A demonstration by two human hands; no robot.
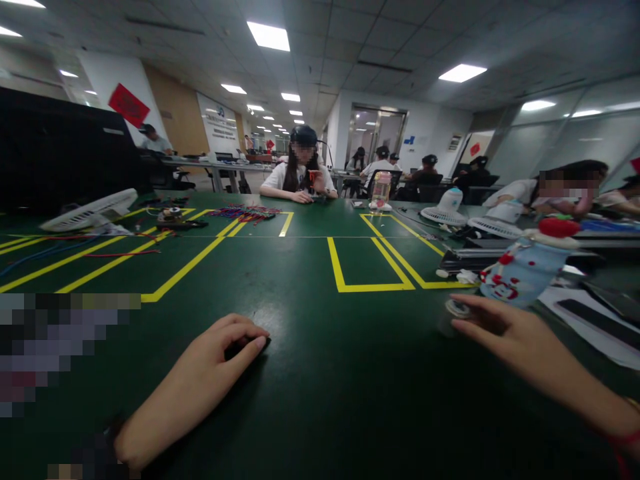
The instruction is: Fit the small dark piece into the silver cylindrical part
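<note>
Left hand [220, 353] grip closed on small dark object [245, 347]; right hand [505, 333] grip loose beside tape roll [456, 310]

Open-plan workroom under a grid ceiling, as I see it from the head camera

Ceiling light panels [269, 36] glow above; a green table [310, 280] carries yellow tape lines [373, 270], a red diamond sign [129, 105] hangs on the left wall, glass partitions [560, 143] line the right
</note>
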